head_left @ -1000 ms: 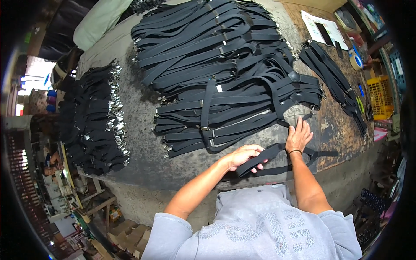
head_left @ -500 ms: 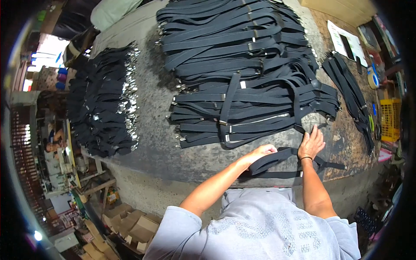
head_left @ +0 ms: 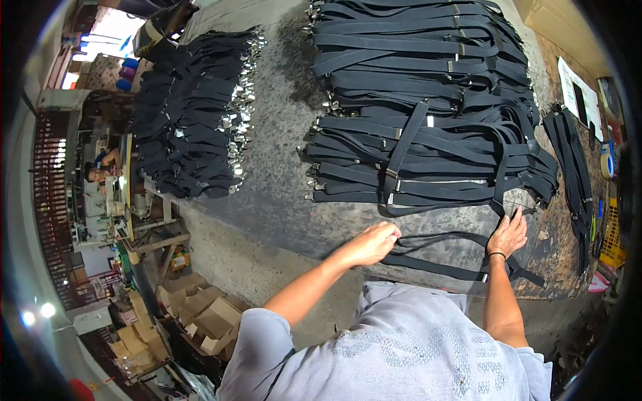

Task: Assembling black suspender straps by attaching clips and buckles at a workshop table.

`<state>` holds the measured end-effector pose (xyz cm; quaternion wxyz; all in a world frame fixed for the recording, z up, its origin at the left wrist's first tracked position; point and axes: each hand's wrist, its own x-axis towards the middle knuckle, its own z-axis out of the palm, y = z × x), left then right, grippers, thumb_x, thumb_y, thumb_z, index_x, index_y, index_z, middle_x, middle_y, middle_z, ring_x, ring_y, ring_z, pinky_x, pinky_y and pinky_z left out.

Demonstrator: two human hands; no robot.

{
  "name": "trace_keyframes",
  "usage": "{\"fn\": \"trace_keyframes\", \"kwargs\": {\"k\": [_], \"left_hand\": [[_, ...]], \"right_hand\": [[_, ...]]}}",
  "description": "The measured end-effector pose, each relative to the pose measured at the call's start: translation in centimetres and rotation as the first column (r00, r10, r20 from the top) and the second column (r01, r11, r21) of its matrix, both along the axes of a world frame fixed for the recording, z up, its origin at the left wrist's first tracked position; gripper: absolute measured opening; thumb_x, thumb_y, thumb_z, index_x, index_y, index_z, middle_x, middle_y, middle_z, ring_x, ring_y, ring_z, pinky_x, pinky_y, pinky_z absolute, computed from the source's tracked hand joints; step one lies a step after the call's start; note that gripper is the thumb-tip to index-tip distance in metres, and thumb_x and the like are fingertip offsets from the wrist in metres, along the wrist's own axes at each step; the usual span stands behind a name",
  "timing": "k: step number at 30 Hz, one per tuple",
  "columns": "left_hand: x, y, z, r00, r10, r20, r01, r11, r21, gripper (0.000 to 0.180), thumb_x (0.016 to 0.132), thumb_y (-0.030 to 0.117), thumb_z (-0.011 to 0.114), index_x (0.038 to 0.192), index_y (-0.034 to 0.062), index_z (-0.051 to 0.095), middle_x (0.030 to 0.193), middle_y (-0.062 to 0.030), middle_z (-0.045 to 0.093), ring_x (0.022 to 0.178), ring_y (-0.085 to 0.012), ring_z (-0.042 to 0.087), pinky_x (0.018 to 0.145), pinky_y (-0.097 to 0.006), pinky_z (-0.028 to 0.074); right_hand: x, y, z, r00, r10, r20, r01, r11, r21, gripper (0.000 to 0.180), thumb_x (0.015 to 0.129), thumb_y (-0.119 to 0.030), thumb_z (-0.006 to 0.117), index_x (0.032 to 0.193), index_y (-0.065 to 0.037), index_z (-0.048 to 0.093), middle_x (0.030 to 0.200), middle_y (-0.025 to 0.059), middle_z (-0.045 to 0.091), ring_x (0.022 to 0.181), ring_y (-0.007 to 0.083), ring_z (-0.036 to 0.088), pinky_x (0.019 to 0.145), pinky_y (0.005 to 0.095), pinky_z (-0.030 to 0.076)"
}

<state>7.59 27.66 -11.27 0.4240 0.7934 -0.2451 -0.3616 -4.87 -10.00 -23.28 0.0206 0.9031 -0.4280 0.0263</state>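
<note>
A pair of black elastic suspenders (head_left: 441,269) lies stretched along the near edge of the table. Its looped left end is pinched in my closed left hand (head_left: 373,244). My right hand (head_left: 509,235) rests flat over the other end, fingers stretched out, with short strap ends showing past the wrist. Just beyond both hands is a large heap of black suspenders (head_left: 428,137) with metal clips and slides. From this heap one strap hangs down in a loop (head_left: 500,180) close to my right fingertips.
More black straps with shiny clips (head_left: 194,113) are stacked on the left of the worn table (head_left: 284,134). At right lie a narrow strap bundle (head_left: 572,180), a tape roll (head_left: 607,160) and a yellow basket (head_left: 612,240). Cardboard boxes (head_left: 217,317) stand on the floor; a person (head_left: 103,166) sits far left.
My left hand has drawn the suspenders' loop out to the left, so the straps now lie longer and flatter. My right hand keeps its place on them. The view has shifted left.
</note>
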Motion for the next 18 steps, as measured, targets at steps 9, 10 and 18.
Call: {"fn": "trace_keyframes", "kwargs": {"k": [9,10,18], "left_hand": [[-0.5,-1.4,7.3,0.938,-0.125,0.323,0.137,0.991,-0.013,0.009,0.09,0.013,0.058,0.095,0.0064,0.062,0.086,-0.0107,0.057,0.084,-0.0304,0.059,0.069,-0.041,0.051],[-1.0,-0.5,7.9,0.899,-0.097,0.426,0.138,0.988,-0.066,0.011,0.087,0.014,0.062,0.097,0.0113,0.066,0.088,-0.0063,0.06,0.083,-0.0253,0.062,0.065,-0.038,0.053],[2.6,7.3,10.4,0.925,0.098,0.366,-0.174,0.968,0.183,0.017,0.092,0.014,0.058,0.08,0.0022,0.064,0.077,-0.0135,0.063,0.071,-0.0324,0.06,0.066,-0.04,0.049]], "right_hand": [[-0.8,-1.2,-1.3,0.999,0.041,0.013,-0.04,0.998,-0.058,0.054,0.101,-0.045,0.034,0.151,-0.023,0.031,0.15,0.0105,0.037,0.14,0.0288,0.03,0.112,0.0585,0.017],[-0.6,-1.0,-0.6,1.0,0.025,-0.009,-0.025,0.999,-0.031,0.054,0.101,-0.045,0.034,0.151,-0.022,0.031,0.149,0.0102,0.038,0.14,0.0287,0.03,0.112,0.0585,0.017],[0.6,0.4,2.5,0.999,-0.026,-0.046,0.027,0.999,0.023,0.054,0.097,-0.041,0.042,0.148,-0.021,0.035,0.145,0.0091,0.039,0.139,0.0277,0.03,0.11,0.06,0.019]]}}
